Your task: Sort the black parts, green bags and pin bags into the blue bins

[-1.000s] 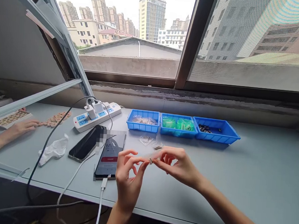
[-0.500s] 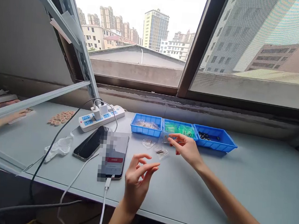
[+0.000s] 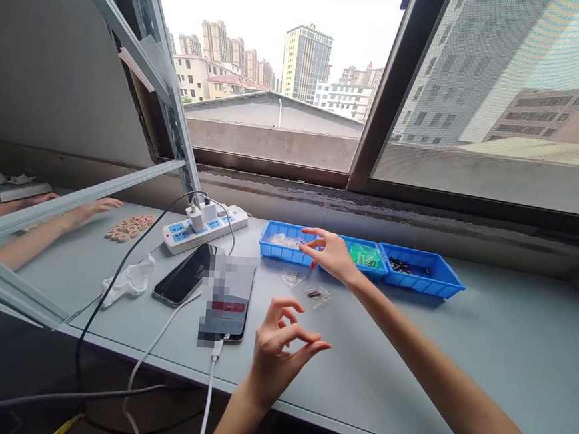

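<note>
My left hand (image 3: 284, 350) hovers over the table's front part, thumb and forefinger pinched together. Anything between those fingertips is too small to make out. My right hand (image 3: 331, 255) reaches over the right end of the left blue bin (image 3: 271, 250), fingers curled toward the thumb. A small dark spot shows at its fingertips, but what they hold is unclear. Clear plastic bags (image 3: 284, 241) lie in that bin. Below it, one small clear bag (image 3: 292, 279) rests on the table, and another bag (image 3: 317, 295) with dark slim parts lies nearer my left hand.
Green packets (image 3: 365, 255) fill the middle bin; black pieces (image 3: 400, 266) lie in the right bin (image 3: 437, 282). Two phones, a power strip (image 3: 205, 229), cables and a crumpled tissue (image 3: 131, 281) occupy the left. Another person's hand (image 3: 89, 209) is near tan pieces (image 3: 129, 227), beyond a metal frame.
My right hand has moved left from the middle bin to the left bin; the clear bag at its fingertips is no longer distinct. My left thumb and forefinger have come together. The other person's hand reaches farther right.
</note>
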A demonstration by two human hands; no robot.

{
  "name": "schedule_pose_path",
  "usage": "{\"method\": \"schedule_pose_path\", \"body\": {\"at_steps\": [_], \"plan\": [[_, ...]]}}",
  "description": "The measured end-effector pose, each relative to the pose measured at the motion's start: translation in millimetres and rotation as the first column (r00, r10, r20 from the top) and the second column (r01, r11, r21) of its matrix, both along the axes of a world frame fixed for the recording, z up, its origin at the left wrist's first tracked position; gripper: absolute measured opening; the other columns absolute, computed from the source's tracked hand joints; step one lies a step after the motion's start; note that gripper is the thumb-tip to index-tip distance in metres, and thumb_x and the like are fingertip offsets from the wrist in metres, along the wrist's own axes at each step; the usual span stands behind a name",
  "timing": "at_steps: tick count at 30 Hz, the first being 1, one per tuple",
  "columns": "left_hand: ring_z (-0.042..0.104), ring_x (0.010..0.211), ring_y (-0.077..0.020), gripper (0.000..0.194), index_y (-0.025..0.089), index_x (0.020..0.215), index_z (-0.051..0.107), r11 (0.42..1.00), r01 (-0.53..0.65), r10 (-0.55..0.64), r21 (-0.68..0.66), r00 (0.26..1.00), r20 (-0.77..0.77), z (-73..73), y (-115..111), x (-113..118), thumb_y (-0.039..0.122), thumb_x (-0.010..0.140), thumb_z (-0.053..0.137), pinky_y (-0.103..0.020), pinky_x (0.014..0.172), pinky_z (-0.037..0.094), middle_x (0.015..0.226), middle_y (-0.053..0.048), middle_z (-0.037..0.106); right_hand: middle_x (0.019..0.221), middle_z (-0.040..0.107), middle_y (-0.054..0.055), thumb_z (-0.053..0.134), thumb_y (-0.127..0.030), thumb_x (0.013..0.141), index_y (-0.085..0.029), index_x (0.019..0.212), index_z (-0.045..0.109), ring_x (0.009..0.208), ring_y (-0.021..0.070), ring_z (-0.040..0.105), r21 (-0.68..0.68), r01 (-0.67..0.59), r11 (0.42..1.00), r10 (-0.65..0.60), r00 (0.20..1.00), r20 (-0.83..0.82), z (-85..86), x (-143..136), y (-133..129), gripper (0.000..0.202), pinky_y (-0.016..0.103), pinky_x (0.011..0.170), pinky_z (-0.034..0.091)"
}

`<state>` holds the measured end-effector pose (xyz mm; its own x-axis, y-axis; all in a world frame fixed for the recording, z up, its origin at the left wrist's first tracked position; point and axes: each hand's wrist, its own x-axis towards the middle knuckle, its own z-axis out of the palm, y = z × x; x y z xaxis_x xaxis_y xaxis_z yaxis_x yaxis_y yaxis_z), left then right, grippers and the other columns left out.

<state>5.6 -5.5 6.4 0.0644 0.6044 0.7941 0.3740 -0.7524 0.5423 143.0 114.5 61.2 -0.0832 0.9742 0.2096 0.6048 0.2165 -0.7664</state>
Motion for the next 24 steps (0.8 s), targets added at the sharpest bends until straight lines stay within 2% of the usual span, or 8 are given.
{"method": "schedule_pose_path", "body": {"at_steps": [2, 4, 7, 10, 15, 19, 21, 24], "plan": [[0.055, 0.06, -0.0091, 0.037, 0.016, 0.054, 0.064, 1.0, -0.002, 0.001, -0.02, 1.0, -0.008, 0.7, -1, 0, 0.042, 0.08, 0.067, -0.02, 0.041, 0.042, 0.087, -0.006, 0.053, 0.077, 0.075, 0.001, 0.065, -0.028, 0.078, -0.022, 0.082, 0.072, 0.051, 0.0167, 0.066, 0.008, -0.006, 1.0, 0.006, 0.998, 0.065, -4.3, 5, -12, 0.011, 0.031, 0.061, 0.05], [0.055, 0.061, -0.0093, 0.037, 0.017, 0.055, 0.065, 0.999, 0.007, -0.008, -0.033, 1.0, -0.016, 1.2, -1, -1, 0.043, 0.081, 0.066, -0.02, 0.041, 0.042, 0.087, -0.006, 0.053, 0.079, 0.075, 0.002, 0.067, -0.032, 0.075, -0.023, 0.071, 0.071, 0.071, 0.0237, 0.07, 0.018, 0.005, 1.0, -0.008, 0.99, 0.138, -10.5, 11, -27, 0.011, 0.033, 0.064, 0.049], [0.055, 0.061, -0.0092, 0.029, 0.018, 0.063, 0.068, 0.999, 0.028, -0.028, -0.021, 0.999, -0.019, 0.5, 1, -2, 0.038, 0.085, 0.063, -0.019, 0.041, 0.041, 0.088, -0.006, 0.054, 0.095, 0.074, 0.004, 0.072, -0.041, 0.07, -0.024, 0.085, 0.073, 0.09, 0.0286, 0.068, 0.024, 0.067, 0.997, -0.071, 0.926, 0.372, -20.8, 19, -47, 0.023, 0.032, 0.066, 0.047], [0.055, 0.063, -0.0089, 0.016, 0.019, 0.078, 0.071, 0.999, 0.044, -0.044, -0.009, 0.999, -0.023, -1.8, 3, -2, 0.025, 0.088, 0.06, -0.017, 0.04, 0.04, 0.091, -0.006, 0.055, 0.105, 0.07, 0.006, 0.073, -0.047, 0.067, -0.023, 0.099, 0.071, 0.09, 0.0277, 0.068, -0.023, 0.12, 0.993, -0.09, 0.845, 0.527, -29.5, 25, -59, 0.039, 0.031, 0.064, 0.046], [0.055, 0.062, -0.0077, 0.014, 0.021, 0.09, 0.071, 0.999, 0.039, -0.04, -0.036, 0.999, -0.026, -3.6, 4, -2, 0.015, 0.088, 0.059, -0.017, 0.041, 0.041, 0.094, -0.006, 0.055, 0.101, 0.071, 0.002, 0.07, -0.039, 0.071, -0.026, 0.09, 0.068, 0.091, 0.0239, 0.067, -0.068, 0.138, 0.988, -0.091, 0.878, 0.471, -35.0, 33, -68, 0.024, 0.027, 0.062, 0.044], [0.055, 0.06, -0.0081, 0.01, 0.02, 0.08, 0.071, 0.997, 0.046, -0.049, -0.055, 0.997, -0.061, -0.3, 2, -1, 0.022, 0.086, 0.063, -0.017, 0.039, 0.039, 0.093, -0.006, 0.056, 0.094, 0.072, 0.001, 0.073, -0.037, 0.064, -0.027, 0.105, 0.061, 0.081, 0.023, 0.068, -0.085, 0.164, 0.983, -0.116, 0.908, 0.402, -35.2, 38, -70, 0.043, 0.027, 0.059, 0.042], [0.055, 0.06, -0.0089, 0.019, 0.019, 0.071, 0.069, 0.997, 0.049, -0.055, -0.067, 0.995, -0.087, 2.0, 1, -1, 0.027, 0.086, 0.062, -0.018, 0.04, 0.04, 0.092, -0.007, 0.057, 0.089, 0.071, 0.0, 0.073, -0.036, 0.062, -0.028, 0.112, 0.058, 0.069, 0.0206, 0.067, -0.086, 0.147, 0.985, -0.104, 0.919, 0.381, -35.3, 40, -71, 0.053, 0.027, 0.056, 0.04], [0.056, 0.063, -0.0107, 0.029, 0.017, 0.063, 0.065, 0.996, 0.041, -0.05, -0.075, 0.991, -0.125, 4.9, 0, -1, 0.031, 0.088, 0.059, -0.02, 0.042, 0.042, 0.09, -0.008, 0.058, 0.078, 0.07, -0.003, 0.071, -0.03, 0.064, -0.029, 0.11, 0.06, 0.057, 0.0164, 0.062, -0.108, 0.088, 0.99, -0.048, 0.942, 0.333, -35.0, 42, -73, 0.048, 0.025, 0.052, 0.037]]}}
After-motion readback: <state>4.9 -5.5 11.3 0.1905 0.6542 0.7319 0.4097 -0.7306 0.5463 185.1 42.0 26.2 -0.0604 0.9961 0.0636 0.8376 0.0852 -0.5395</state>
